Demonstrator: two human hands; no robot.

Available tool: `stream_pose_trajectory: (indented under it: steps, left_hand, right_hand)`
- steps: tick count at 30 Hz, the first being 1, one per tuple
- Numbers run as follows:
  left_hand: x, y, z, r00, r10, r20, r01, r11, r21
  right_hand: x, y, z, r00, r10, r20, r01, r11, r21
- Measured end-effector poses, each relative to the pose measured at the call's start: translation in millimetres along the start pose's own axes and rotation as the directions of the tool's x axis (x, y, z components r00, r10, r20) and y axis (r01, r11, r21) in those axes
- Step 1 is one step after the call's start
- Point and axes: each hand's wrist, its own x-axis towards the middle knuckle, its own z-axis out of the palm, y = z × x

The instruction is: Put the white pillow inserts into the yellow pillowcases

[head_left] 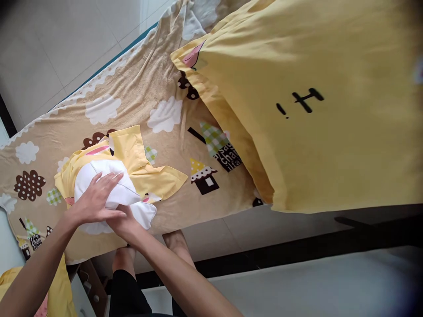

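Note:
A bundled yellow pillowcase-like cloth [132, 147] with pink, white and black print lies on the beige patterned blanket [172, 176]. White fabric [105, 169] with a thin dark seam line is bunched on top of it. My left hand [97, 198] rests on this white fabric, its fingers stretched out and flat. Just to its right, my right hand [122, 220] reaches in beneath a fold of the white fabric. Its fingers are hidden there, so their hold does not show. My wrists are close together, the left thumb over the right hand.
A large yellow pillow or cushion [330, 154] with black lettering covers the right side. The bed-like surface has a teal edge [139, 39] beside the tiled floor [76, 39]. Another yellow cloth [61, 286] hangs at lower left, near a cabinet [81, 295].

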Motion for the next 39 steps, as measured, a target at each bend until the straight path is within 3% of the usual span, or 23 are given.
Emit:
stream_pose_trajectory:
  steps: [3,8,12,14,16,19,21,23,26,28,31,33,34,35,37,39]
  left_hand:
    - [-16,-20,16.9,0.994,-0.11,-0.02,0.11,0.993,0.038]
    - [-18,-39,57.7,0.921,-0.281,-0.269,0.337,0.922,0.189]
    - [-7,-34,68.3,0.895,-0.311,-0.319,0.401,0.875,0.271]
    - [-2,-27,63.7,0.889,-0.337,-0.308,0.42,0.869,0.261]
    - [1,-17,54.3,0.916,-0.315,-0.25,0.368,0.908,0.202]
    - [-6,7,39.3,0.991,-0.133,-0.032,0.135,0.989,0.064]
    - [-15,25,36.9,0.994,-0.028,0.103,0.023,0.998,0.052]
    - [-25,40,44.7,0.99,-0.03,0.135,0.009,0.989,0.15]
    - [-36,50,70.2,0.995,-0.096,0.006,0.089,0.942,0.324]
    - [-42,48,87.3,0.987,-0.083,-0.139,0.13,0.918,0.374]
    - [-55,34,99.4,0.945,-0.021,-0.327,0.152,0.912,0.38]
    - [-71,25,97.1,0.924,-0.029,-0.381,0.191,0.898,0.397]
    - [-80,21,93.9,0.92,-0.044,-0.389,0.217,0.883,0.416]
    - [-90,19,90.0,0.918,-0.057,-0.392,0.239,0.869,0.434]
    - [-108,19,82.6,0.915,-0.073,-0.396,0.264,0.851,0.454]
    - [-123,21,78.0,0.911,-0.087,-0.402,0.281,0.846,0.454]
  right_hand:
    - [-21,-4,-11,0.998,-0.048,0.04,0.053,0.988,-0.147]
    - [-83,25,-43,0.994,-0.048,0.094,0.081,0.917,-0.391]
    - [-121,66,-64,0.994,0.03,0.103,0.013,0.92,-0.392]
    - [-126,75,-67,0.998,0.035,0.054,-0.02,0.967,-0.253]
    - [-118,71,-63,0.996,0.062,-0.056,-0.064,0.998,-0.027]
    - [-94,50,-49,0.946,0.255,-0.2,-0.194,0.939,0.283]
    - [-80,34,-39,0.896,0.393,-0.206,-0.275,0.857,0.436]
    - [-75,22,-29,0.859,0.482,-0.176,-0.316,0.767,0.559]
    - [-82,14,-23,0.834,0.537,-0.128,-0.341,0.684,0.645]
    - [-87,16,-26,0.851,0.518,-0.082,-0.352,0.68,0.643]
    - [-81,30,-41,0.937,0.296,0.187,-0.34,0.647,0.682]
    - [-66,47,-51,0.921,0.144,0.361,-0.371,0.603,0.706]
    - [-56,55,-53,0.913,0.168,0.372,-0.392,0.615,0.684]
    - [-45,63,-51,0.91,0.251,0.331,-0.412,0.647,0.641]
    - [-24,75,-37,0.88,0.454,0.137,-0.454,0.723,0.52]
    - [-6,78,-12,0.839,0.543,-0.016,-0.483,0.759,0.437]
